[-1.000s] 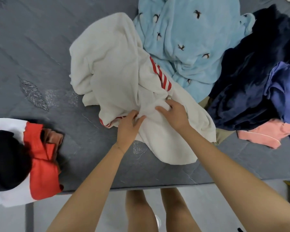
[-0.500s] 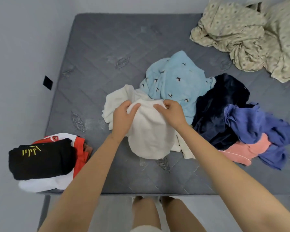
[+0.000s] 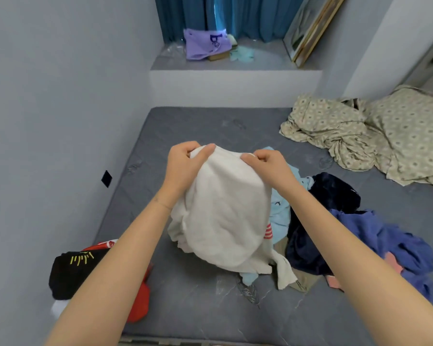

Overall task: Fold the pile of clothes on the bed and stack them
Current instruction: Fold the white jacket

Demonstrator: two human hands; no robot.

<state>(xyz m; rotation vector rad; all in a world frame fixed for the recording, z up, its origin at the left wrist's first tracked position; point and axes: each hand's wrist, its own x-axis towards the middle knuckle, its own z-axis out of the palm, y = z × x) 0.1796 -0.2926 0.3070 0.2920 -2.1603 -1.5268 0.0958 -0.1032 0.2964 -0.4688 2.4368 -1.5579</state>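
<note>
Both hands pinch the top edge of the cream garment [image 3: 225, 211]: left hand [image 3: 183, 163] and right hand [image 3: 268, 164] each clamped on cloth, close together, fabric bunched between them. Half a second back that edge sat low over the mattress; now it's lifted, body hanging below the grip, hem and red-striped trim [image 3: 267, 231] trailing onto the bed [image 3: 210, 308]. Reads as pick-up done, shake-out next; no fold started. Right of and below the grip: unsorted pile [image 3: 335, 221], light blue, navy, purple, pink. Left and below: folded stack [image 3: 70, 273], black piece on top. Far right: a patterned sheet [image 3: 373, 133].
</note>
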